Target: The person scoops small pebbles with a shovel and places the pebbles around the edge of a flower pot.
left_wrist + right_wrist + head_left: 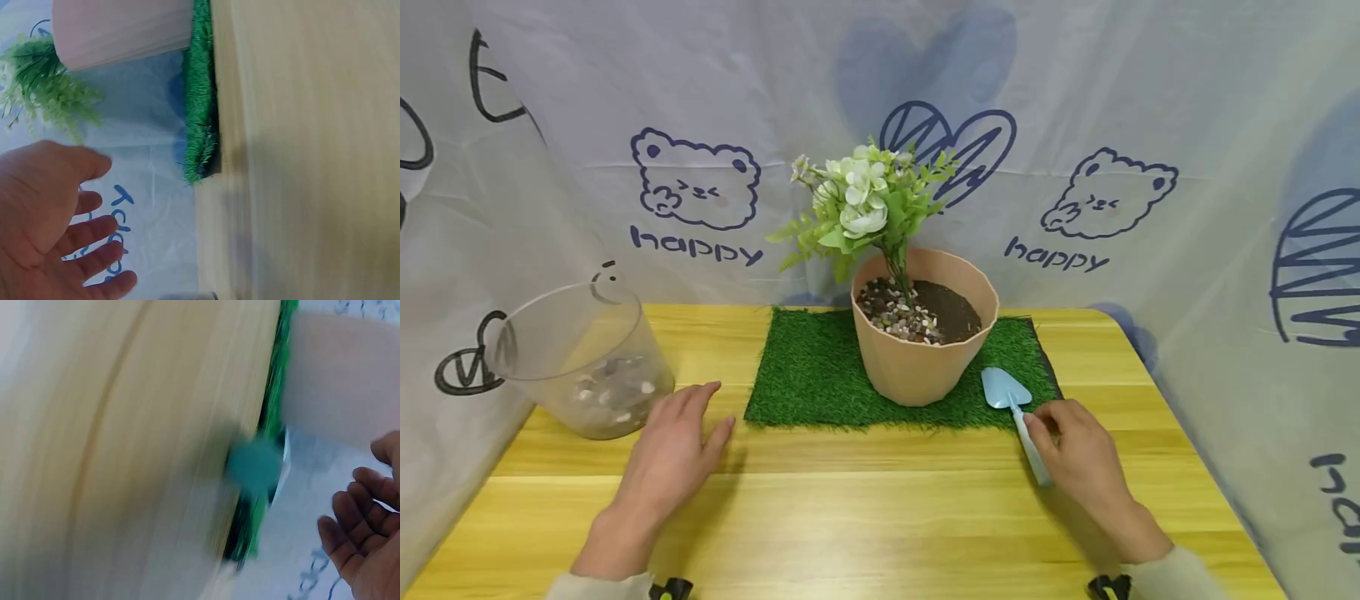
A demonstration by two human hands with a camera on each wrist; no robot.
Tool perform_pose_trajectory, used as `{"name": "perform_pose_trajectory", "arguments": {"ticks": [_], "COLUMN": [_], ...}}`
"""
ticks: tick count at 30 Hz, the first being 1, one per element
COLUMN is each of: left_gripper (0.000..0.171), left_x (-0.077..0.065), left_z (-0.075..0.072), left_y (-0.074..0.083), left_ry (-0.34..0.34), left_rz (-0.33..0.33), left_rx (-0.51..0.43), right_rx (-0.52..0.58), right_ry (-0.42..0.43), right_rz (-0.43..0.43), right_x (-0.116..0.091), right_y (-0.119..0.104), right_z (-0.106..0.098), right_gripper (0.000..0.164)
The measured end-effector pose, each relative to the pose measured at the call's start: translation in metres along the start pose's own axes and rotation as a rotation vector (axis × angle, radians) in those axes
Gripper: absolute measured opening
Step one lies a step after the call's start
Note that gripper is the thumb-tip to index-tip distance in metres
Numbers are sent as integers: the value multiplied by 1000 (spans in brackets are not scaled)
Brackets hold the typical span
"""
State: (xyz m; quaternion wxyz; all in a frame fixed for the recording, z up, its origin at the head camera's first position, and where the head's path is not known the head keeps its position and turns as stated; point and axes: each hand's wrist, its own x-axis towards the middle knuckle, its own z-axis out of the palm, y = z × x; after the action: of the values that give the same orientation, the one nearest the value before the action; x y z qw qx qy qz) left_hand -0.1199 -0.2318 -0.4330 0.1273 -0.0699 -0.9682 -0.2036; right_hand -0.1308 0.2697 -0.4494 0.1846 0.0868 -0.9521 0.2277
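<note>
A small trowel (1006, 390) with a light blue blade lies with the blade on the green turf mat (812, 375) and its handle over the table. My right hand (1078, 454) overlaps the handle in the head view. In the right wrist view this right hand (372, 540) has loosely bent fingers, apart from the trowel's rounded handle end (255, 465). Over the table's left part is my left hand (662, 454), holding nothing, beside a clear bucket (561, 333) with pebbles (617, 392) inside. The left wrist view shows that left hand's fingers (94, 231) spread and relaxed.
On the mat stands a peach flowerpot (917, 367) containing dark soil (951, 308) and pebbles on its left side. White flowers (863, 200) with green leaves rise from it. A printed cloth (820, 75) hangs behind and beside the wooden table (850, 517).
</note>
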Motion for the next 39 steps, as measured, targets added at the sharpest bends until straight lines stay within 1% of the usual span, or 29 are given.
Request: {"name": "perform_pose_trajectory", "arguments": {"ticks": [2, 4, 6, 8, 11, 14, 17, 19, 21, 24, 26, 28, 31, 33, 35, 39], "left_gripper": [46, 35, 24, 16, 14, 16, 18, 20, 22, 27, 31, 37, 46, 51, 54, 59], "left_x": [1, 2, 4, 7, 13, 18, 23, 25, 27, 29, 31, 32, 34, 34, 35, 35], "left_z": [-3, -7, -13, -20, -32, -47, -59, -67, -72, -78, -80, -82, -84, -86, -86, -89], "left_y": [2, 3, 3, 0, -8, -19, -34, -45, -53, -63, -68, -72, -78, -81, -84, -90], "left_ry": [71, 153, 258, 352, 465, 545, 632, 676, 700, 683, 638, 579, 503, 462, 434, 378], "left_rz": [-30, -66, -85, -94, -118, -135, -121, -104, -120, -200, -287, -392, -537, -606, -644, -690], "left_rx": [-19, -30, -30, -37, -38, -36, -32, -31, -28, -13, -13, -19, -55, -81, -103, -138], "right_rx": [31, 64, 100, 136, 194, 249, 296, 321, 340, 344, 334, 328, 339, 351, 358, 359], "right_ry": [71, 118, 124, 102, 42, -21, -67, -83, -96, -117, -132, -143, -164, -176, -187, -195], "right_rz": [-50, -98, -122, -123, -94, -54, -30, -29, -32, -32, -28, -23, -17, -13, -9, -3], "right_x": [0, 0, 0, 2, 5, 8, 12, 14, 15, 16, 17, 18, 20, 21, 23, 25], "right_y": [-12, -25, -37, -49, -66, -83, -100, -109, -116, -123, -126, -128, -132, -134, -137, -141], "right_z": [8, 16, 24, 31, 41, 51, 60, 66, 71, 79, 83, 88, 93, 95, 97, 100], "right_gripper": [7, 6, 9, 9, 9, 8, 9, 9, 11, 10, 9, 7, 6, 7, 7, 7]}}
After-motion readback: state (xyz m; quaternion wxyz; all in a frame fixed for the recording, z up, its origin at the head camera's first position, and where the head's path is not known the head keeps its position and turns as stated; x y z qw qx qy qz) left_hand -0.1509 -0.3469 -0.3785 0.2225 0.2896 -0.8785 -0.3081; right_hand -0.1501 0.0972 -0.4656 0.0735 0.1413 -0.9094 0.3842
